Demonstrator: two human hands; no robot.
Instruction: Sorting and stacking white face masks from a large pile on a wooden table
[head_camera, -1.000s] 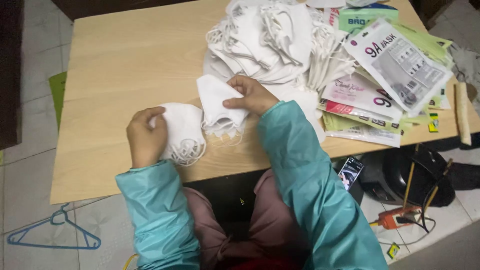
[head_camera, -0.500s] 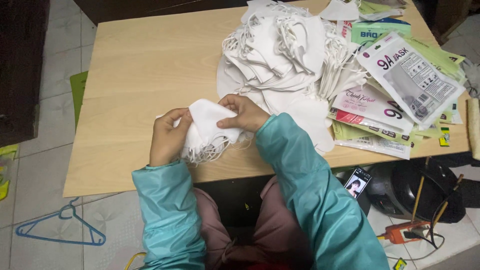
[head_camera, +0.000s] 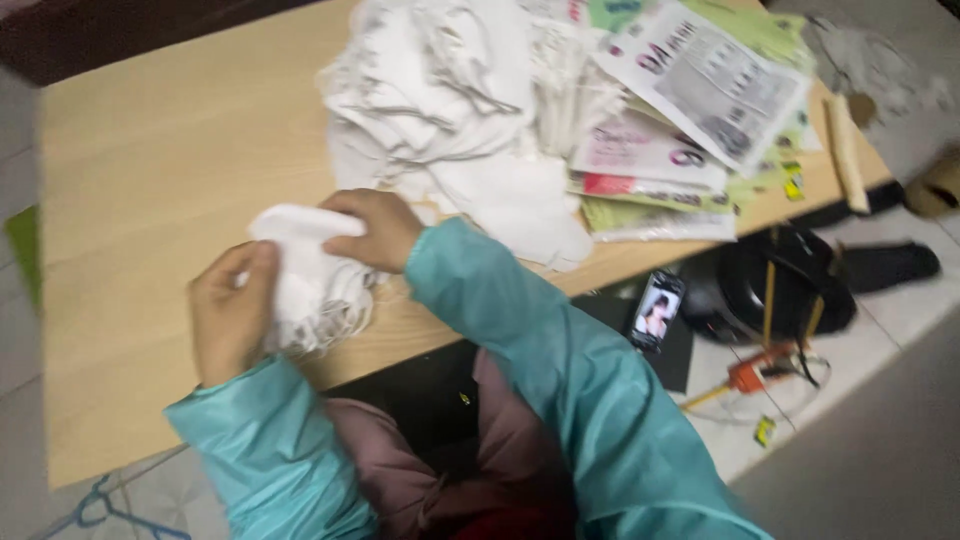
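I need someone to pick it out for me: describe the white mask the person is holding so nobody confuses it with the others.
Start at the light wooden table and look to its near edge, left of the big heap of white masks. There the left hand and right hand hold one white mask between them. It alone lies apart from the heap, in the hands.

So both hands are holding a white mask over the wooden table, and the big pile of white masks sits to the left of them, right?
Not quite. The head view shows both hands, left hand and right hand, on the white mask over the wooden table, but the pile of white masks sits to their right, beyond them.
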